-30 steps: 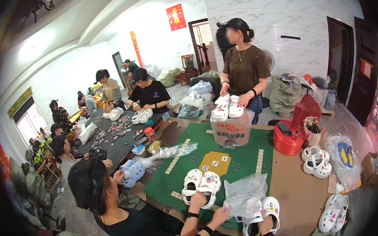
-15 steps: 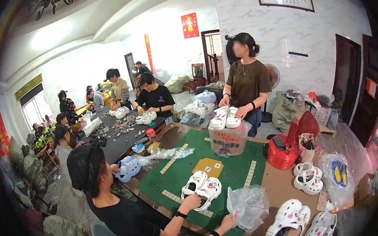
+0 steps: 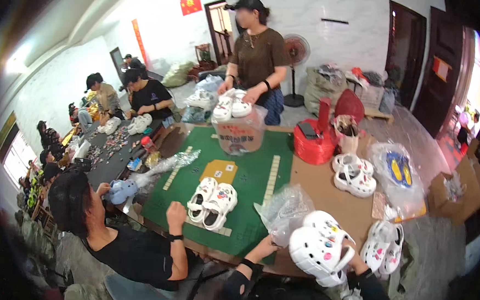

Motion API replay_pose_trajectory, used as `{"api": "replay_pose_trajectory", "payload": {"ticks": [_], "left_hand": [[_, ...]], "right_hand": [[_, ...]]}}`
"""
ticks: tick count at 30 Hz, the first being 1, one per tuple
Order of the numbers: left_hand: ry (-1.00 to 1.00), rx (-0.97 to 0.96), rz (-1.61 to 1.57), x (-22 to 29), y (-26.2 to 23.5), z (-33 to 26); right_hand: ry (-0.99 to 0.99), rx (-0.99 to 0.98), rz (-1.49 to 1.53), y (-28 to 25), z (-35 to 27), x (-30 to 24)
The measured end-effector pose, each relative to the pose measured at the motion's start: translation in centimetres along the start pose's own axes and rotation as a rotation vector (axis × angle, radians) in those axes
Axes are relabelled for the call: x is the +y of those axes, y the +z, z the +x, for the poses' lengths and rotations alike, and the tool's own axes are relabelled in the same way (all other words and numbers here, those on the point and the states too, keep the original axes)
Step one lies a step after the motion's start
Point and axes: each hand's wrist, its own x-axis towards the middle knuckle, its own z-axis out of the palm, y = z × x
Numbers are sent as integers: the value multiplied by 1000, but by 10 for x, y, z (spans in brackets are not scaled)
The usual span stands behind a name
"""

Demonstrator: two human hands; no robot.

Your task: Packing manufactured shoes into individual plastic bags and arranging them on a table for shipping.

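My left hand (image 3: 265, 247), a dark band at its wrist, is closed on the near edge of a clear plastic bag (image 3: 290, 203) lying on the table. With my right hand (image 3: 356, 260) I hold a pair of white clogs (image 3: 316, 248) with colourful charms, tilted together beside the bag, my fingers reaching in at the heel straps. Another pair of white clogs (image 3: 213, 202) stands on the green mat (image 3: 249, 172) to the left. A co-worker's raised, closed hand (image 3: 176, 212) is just beside that pair.
White clogs (image 3: 355, 176) and a charm-covered pair (image 3: 382, 248) stand at the right. Behind them are a red tub (image 3: 313, 146) and bagged blue-yellow soles (image 3: 395, 169). Across the table, a person (image 3: 256, 57) handles white clogs on a clear bag. A co-worker (image 3: 130, 242) sits close on my left.
My view has swung right. My right hand has lifted the white clogs off the table and brought them left toward the bag. The co-worker's hand has let go of the clogs on the mat.
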Motion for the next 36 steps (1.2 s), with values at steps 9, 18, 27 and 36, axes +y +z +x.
{"api": "replay_pose_trajectory", "payload": {"ticks": [9, 18, 27, 36], "left_hand": [[-157, 497, 308, -16, -7, -11], [147, 266, 159, -11, -25, -14], [88, 112, 384, 23, -35, -28], [246, 215, 473, 36, -25, -33]], "right_hand": [[-35, -505, -11, 32, 3, -17], [283, -590, 113, 73, 24, -37], [260, -299, -211, 87, 10, -18], [412, 70, -508, 116, 18, -40]]}}
